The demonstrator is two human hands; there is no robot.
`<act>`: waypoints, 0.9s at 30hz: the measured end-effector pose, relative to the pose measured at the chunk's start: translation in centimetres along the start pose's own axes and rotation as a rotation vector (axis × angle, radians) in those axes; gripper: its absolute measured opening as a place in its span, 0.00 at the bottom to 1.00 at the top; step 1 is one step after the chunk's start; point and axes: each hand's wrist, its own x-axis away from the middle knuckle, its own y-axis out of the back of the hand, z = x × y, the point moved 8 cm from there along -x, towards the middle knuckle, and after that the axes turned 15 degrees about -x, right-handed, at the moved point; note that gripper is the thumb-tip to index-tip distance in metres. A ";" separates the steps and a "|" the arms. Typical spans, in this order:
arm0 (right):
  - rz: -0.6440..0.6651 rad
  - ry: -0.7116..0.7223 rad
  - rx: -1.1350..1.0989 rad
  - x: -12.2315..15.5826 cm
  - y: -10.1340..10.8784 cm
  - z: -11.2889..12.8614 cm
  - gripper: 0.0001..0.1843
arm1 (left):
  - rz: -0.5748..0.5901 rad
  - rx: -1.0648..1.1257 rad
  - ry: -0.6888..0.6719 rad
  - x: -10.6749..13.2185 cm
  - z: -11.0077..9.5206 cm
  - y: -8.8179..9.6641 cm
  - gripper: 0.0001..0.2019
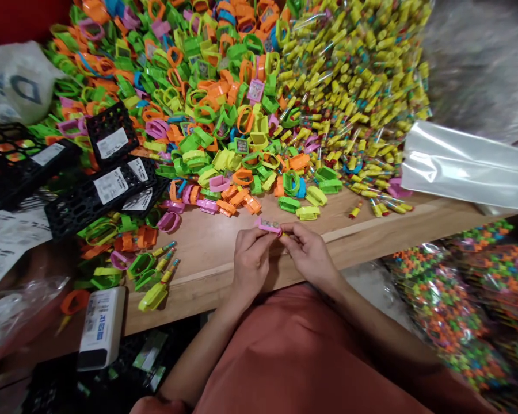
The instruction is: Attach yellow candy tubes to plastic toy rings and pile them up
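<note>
My left hand (pixel 252 261) and my right hand (pixel 306 253) meet above the wooden table (pixel 207 241), with their fingers on a pink plastic toy watch (pixel 267 225). A small yellow piece shows at the watch's right end, partly hidden by my right fingers. Behind my hands spreads a large heap of green, orange and pink toy watches (pixel 207 115). Beyond it on the right lies a mass of yellow tubes in clear wrappers (pixel 349 86). Several loose watches and tubes lie near the table's front edge.
Black plastic crates with white labels (pixel 97 190) stand at the left, beside printed papers (pixel 8 241). A white box (pixel 101 328) sits at the near left edge. A clear plastic sheet (pixel 466 167) lies at the right, above bags of colourful packed items (pixel 453 310).
</note>
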 end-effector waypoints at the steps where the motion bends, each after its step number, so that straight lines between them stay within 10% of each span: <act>1: -0.041 0.036 0.031 0.2 0.0 0.2 0.13 | -0.017 0.057 0.087 0.0 0.4 0.1 0.10; 10: 0.031 0.111 -0.020 0.6 -1.3 1.8 0.13 | 0.061 0.733 0.811 1.1 3.3 -1.8 0.19; 16: -0.037 -0.115 -0.367 -0.6 -0.2 0.8 0.24 | 0.098 0.797 0.812 1.2 2.4 -1.8 0.16; 27: 0.015 -0.126 -0.329 0.0 -0.9 1.5 0.26 | 0.162 0.659 0.785 1.5 1.9 -1.6 0.14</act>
